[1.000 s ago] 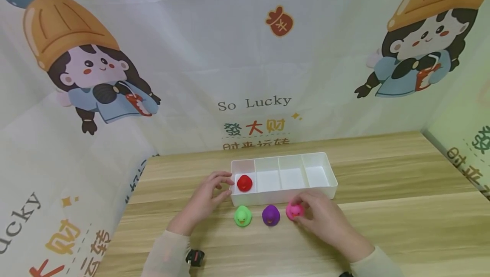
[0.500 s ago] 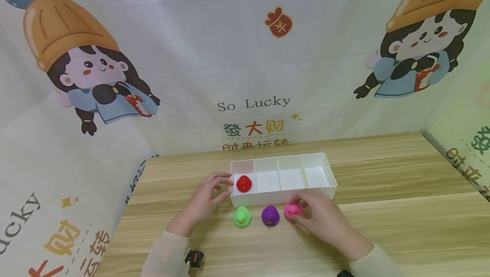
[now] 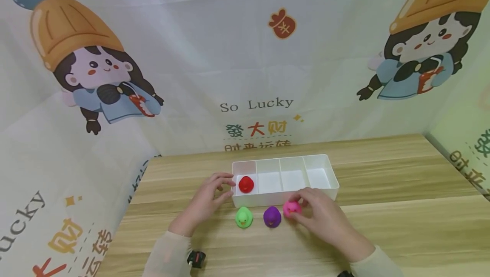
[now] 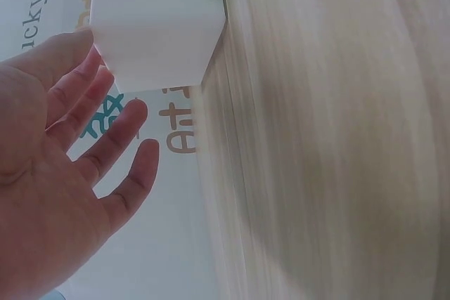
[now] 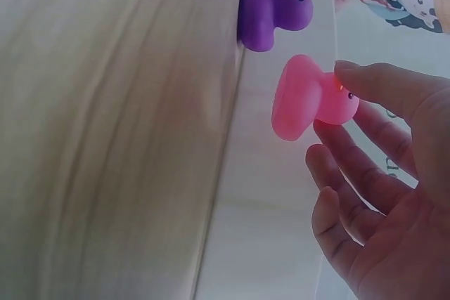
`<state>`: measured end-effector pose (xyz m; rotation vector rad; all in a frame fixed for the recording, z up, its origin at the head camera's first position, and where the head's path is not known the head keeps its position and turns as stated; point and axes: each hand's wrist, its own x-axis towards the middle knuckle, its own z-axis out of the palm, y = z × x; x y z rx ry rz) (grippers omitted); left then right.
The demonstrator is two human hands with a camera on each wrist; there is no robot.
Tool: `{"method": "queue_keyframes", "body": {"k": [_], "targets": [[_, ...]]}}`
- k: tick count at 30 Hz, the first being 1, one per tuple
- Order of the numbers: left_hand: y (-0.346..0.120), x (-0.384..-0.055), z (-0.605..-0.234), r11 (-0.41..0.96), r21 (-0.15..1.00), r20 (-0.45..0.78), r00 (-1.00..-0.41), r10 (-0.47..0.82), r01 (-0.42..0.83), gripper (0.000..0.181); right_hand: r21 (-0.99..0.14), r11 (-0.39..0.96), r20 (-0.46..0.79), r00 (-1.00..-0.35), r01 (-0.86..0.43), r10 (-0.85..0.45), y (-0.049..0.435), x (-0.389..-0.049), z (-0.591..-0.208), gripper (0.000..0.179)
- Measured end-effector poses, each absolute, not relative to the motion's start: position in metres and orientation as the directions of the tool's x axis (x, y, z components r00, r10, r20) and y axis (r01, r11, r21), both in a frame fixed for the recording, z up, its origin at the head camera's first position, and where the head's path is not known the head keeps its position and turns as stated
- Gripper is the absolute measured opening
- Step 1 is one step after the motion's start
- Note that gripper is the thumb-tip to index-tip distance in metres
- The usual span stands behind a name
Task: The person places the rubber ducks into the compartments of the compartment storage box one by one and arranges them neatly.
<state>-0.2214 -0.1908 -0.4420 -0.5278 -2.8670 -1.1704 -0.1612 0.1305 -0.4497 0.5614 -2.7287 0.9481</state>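
My right hand (image 3: pixel 319 215) pinches a pink rubber duck (image 3: pixel 292 209) by its head between thumb and fingers. In the right wrist view the pink duck (image 5: pixel 299 100) is tilted and clear of the wooden tabletop, in front of the box. My left hand (image 3: pixel 208 196) rests its fingertips and thumb tip against the left end of a white four-section box (image 3: pixel 260 199), other fingers spread. A red duck (image 3: pixel 246 184) sits in the leftmost compartment. Before the box stand a green duck (image 3: pixel 243 217) and a purple duck (image 3: pixel 272 217), both facing me.
The wooden table (image 3: pixel 383 175) reaches back to a printed cloth backdrop (image 3: pixel 214 47), which also hangs at both sides. A black wrist device (image 3: pixel 196 259) shows at the left sleeve. The box's other three compartments hold nothing.
My right hand has drawn the pink duck slightly left and upward, toward the purple duck. The left hand keeps its place at the box. The head view has shifted a little.
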Motion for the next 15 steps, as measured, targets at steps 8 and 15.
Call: {"method": "queue_keyframes", "body": {"k": [8,15], "targets": [[-0.1892,-0.2212,-0.4418,0.662,0.695,0.103,-0.950,0.294,0.280,0.021,-0.560,0.712,0.326,-0.903,-0.423,-0.279,0.1294,-0.1631,-0.4464,0.030],[-0.1893,-0.2205,-0.4418,0.660,0.700,0.098,-0.952,0.291,0.274,0.021,-0.565,0.704,0.343,-0.899,-0.430,-0.274,0.1293,-0.1634,-0.4433,0.032]]}}
